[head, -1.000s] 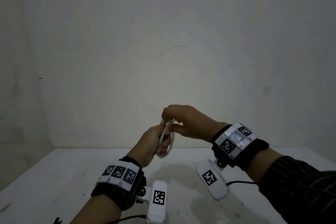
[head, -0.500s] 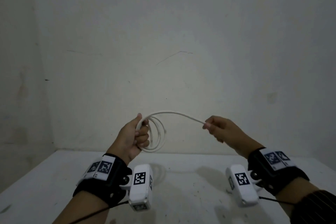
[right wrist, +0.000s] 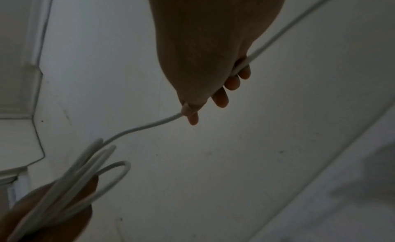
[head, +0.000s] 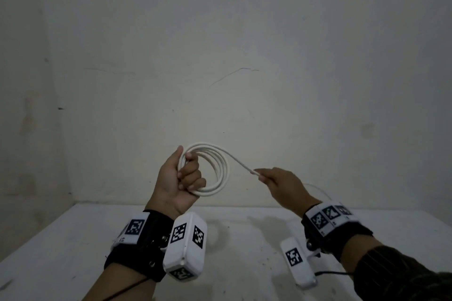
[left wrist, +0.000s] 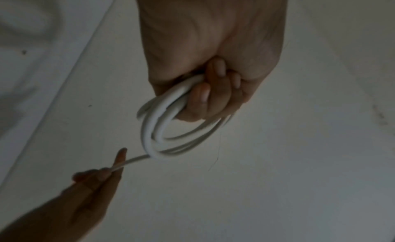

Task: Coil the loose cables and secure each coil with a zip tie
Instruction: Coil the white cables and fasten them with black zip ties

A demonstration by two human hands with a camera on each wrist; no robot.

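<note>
A white cable (head: 221,168) is wound into several loops held up in the air above the table. My left hand (head: 186,178) grips the coil (left wrist: 162,127) with its fingers curled round the strands. A free length of the cable runs right from the top of the coil to my right hand (head: 271,178), which pinches it between thumb and fingers (right wrist: 192,117). Behind the right hand the cable (right wrist: 288,27) trails back past the wrist. The left hand with the coil (right wrist: 85,169) shows low left in the right wrist view. No zip tie is in view.
A white table (head: 244,252) lies below both hands, meeting a plain pale wall (head: 244,56) at the back. The left corner of the wall (head: 56,129) stands close by. Black wristbands with white camera units sit on both wrists.
The hands were together at the coil, then the right hand drew away to the right along the cable. The coil in the left hand now has one more loop and stands wider.
</note>
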